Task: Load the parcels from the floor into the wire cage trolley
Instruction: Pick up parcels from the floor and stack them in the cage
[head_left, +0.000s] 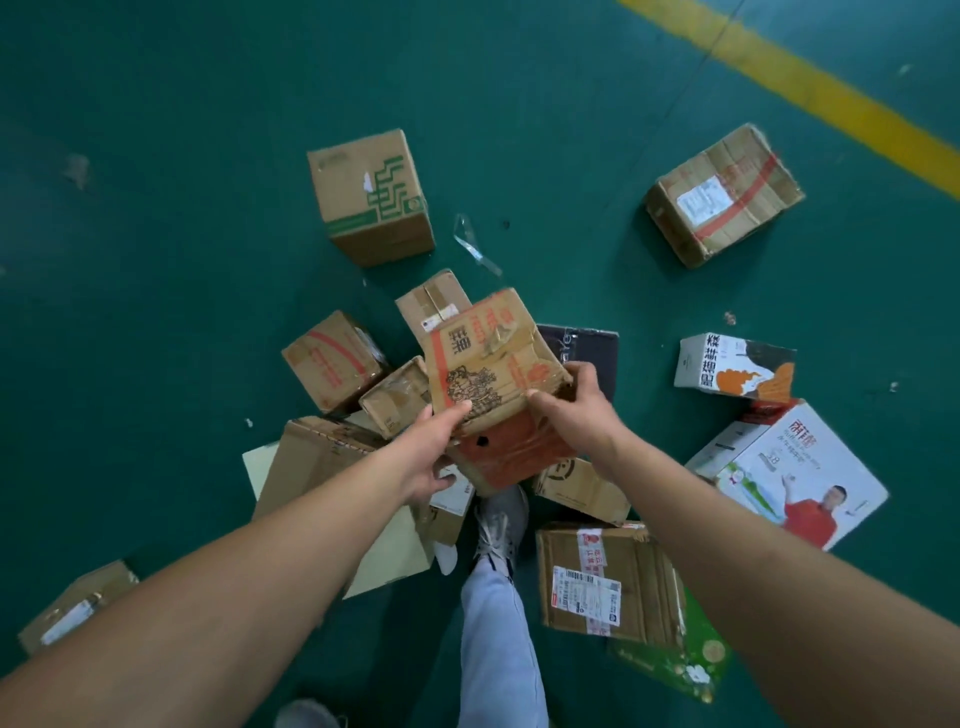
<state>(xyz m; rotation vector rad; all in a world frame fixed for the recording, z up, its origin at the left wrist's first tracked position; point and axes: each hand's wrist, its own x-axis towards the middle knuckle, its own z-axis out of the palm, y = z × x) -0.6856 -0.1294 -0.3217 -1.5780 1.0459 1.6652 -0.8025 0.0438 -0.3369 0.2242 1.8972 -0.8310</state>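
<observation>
I hold a worn cardboard parcel with orange print and torn tape (493, 364) above the pile, tilted toward me. My left hand (431, 452) grips its near left side and underside. My right hand (576, 405) clasps its near right corner. Several other parcels lie on the green floor: a box with green print (371, 197) at the back, a taped box (724, 195) at the far right, a small red-taped box (332, 358) left of the held one, and a labelled box (602, 582) near my feet. No wire cage trolley is in view.
White printed cartons (732, 366) (789, 478) lie at the right. A black box (592, 353) sits behind the held parcel. A small box (72, 608) lies at the lower left. My leg and shoe (501, 525) stand among the parcels. A yellow floor line (831, 88) crosses the top right.
</observation>
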